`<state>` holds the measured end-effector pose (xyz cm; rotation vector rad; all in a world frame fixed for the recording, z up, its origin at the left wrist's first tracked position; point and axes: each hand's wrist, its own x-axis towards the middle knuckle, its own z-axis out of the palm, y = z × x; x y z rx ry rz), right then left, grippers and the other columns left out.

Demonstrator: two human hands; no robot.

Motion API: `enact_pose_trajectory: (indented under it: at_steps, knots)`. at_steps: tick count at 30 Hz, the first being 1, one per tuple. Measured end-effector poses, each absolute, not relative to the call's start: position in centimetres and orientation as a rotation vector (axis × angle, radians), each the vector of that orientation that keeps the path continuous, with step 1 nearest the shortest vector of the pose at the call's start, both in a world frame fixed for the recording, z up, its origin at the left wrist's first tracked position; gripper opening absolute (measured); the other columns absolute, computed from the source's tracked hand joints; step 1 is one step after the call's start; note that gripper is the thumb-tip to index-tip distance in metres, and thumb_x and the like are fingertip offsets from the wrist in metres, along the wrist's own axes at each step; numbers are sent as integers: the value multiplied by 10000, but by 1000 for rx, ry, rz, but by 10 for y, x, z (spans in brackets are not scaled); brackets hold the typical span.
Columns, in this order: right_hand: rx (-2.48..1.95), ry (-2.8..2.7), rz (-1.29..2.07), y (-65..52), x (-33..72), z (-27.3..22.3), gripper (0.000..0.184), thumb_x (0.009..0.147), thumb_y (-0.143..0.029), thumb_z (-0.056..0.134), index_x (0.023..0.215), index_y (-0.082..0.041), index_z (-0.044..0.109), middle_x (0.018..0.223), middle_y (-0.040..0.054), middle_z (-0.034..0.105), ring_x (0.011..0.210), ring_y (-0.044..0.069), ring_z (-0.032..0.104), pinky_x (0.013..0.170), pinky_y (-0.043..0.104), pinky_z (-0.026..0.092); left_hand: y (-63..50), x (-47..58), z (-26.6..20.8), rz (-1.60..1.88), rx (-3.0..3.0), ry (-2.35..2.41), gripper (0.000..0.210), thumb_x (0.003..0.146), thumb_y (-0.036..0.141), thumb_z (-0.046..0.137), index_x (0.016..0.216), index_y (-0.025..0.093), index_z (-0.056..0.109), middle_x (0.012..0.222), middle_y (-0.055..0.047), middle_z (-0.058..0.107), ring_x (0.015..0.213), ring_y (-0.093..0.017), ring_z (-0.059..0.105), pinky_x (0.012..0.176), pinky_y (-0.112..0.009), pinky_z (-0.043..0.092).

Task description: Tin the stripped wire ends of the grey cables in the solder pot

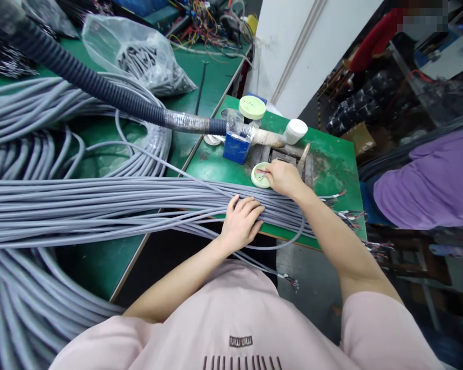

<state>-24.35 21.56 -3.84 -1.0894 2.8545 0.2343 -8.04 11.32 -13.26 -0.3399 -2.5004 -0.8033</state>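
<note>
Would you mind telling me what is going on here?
A person's left hand rests on a bundle of long grey cables. The right hand holds thin coloured wires over a shallow, round, pale-green dish; whether they touch it is unclear. A dark, ribbed flexible hose ends just beyond, above the green tabletop.

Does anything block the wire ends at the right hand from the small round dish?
Nothing visible: the wire ends, at the right hand, show directly over the dish. The hose tip lies beyond it.

Wiring workshop, green worktables [212, 169], long grey cable bundles [100, 205], ribbed hose [111, 92], tangled coloured wires [200, 20]
</note>
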Motion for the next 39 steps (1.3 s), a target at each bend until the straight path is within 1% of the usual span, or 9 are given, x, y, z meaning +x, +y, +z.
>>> enact_pose_trajectory:
  at_steps: [6,11,16,19,23,28,39]
  knots:
    - [-1073,2839,291,211,-243,-44,311,934,-231,415,1034,-134,692,1016,149,660,930,258,615,711,307,408,113,-81,-132,-820,-343,-2497,309,908,296,538,1194,186,584,1214,-79,633,1236,-248,498,1142,-492,207]
    - [-1057,2915,265,225,-251,-28,302,926,-265,440,1009,-139,702,998,133,670,927,264,621,720,316,419,112,-80,-131,-837,-341,-2497,301,910,283,536,1192,189,581,1220,-76,633,1241,-243,496,1140,-485,205]
    - [-710,3077,301,251,-284,-20,273,899,-267,495,983,-132,717,999,142,697,920,289,636,757,343,443,111,-81,-131,-845,-341,-2504,303,904,273,546,1194,191,578,1216,-69,637,1240,-243,498,1137,-484,198]
    - [-511,3064,316,258,-303,-28,264,888,-269,526,994,-129,723,1005,153,707,950,303,643,783,349,461,111,-81,-131,-842,-334,-2502,304,902,272,549,1194,195,579,1205,-72,643,1232,-246,505,1132,-484,202]
    - [-378,3030,292,259,-316,-39,269,881,-280,556,1030,-126,719,1049,171,701,997,292,639,839,347,475,111,-82,-130,-838,-337,-2495,304,896,262,553,1192,197,583,1193,-76,647,1221,-248,515,1131,-485,205]
    - [-365,3002,280,257,-322,-47,284,879,-262,559,1054,-103,717,1085,195,688,1030,302,637,873,359,485,111,-82,-131,-850,-341,-2495,325,892,256,549,1211,207,582,1191,-84,647,1225,-259,513,1133,-498,204]
    - [-368,2968,278,258,-327,-53,289,874,-243,544,1058,-93,709,1090,193,685,1049,311,630,875,366,488,112,-83,-130,-848,-337,-2498,319,899,261,541,1211,209,584,1191,-84,651,1217,-255,521,1132,-489,197]
